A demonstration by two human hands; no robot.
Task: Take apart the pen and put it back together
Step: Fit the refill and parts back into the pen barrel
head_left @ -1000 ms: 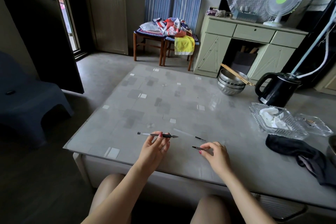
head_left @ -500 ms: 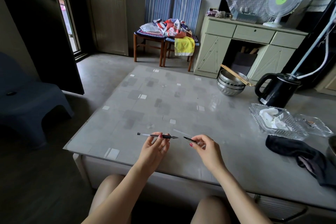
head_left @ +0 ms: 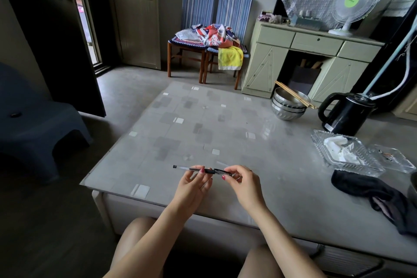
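A slim pen [head_left: 194, 168] with a clear barrel and a black grip is held level above the near edge of the table [head_left: 225, 137]. My left hand [head_left: 194, 185] pinches it at the black grip, the black end cap pointing left. My right hand [head_left: 242, 184] holds a small dark pen cap [head_left: 223, 172] against the pen's tip end; the tip itself is hidden under it. A faint clear piece [head_left: 222, 163] lies on the table just beyond my hands.
Stacked steel bowls [head_left: 288, 106] with chopsticks and a black kettle [head_left: 345, 113] stand at the back right. A glass tray [head_left: 345, 153] with tissue, a glass dish [head_left: 392, 158] and a dark cloth [head_left: 379, 194] lie on the right. A dark stool [head_left: 38, 124] sits left.
My right hand lifted the small dark piece off the table and carried it left to the pen's tip end. My left hand kept the pen almost still.
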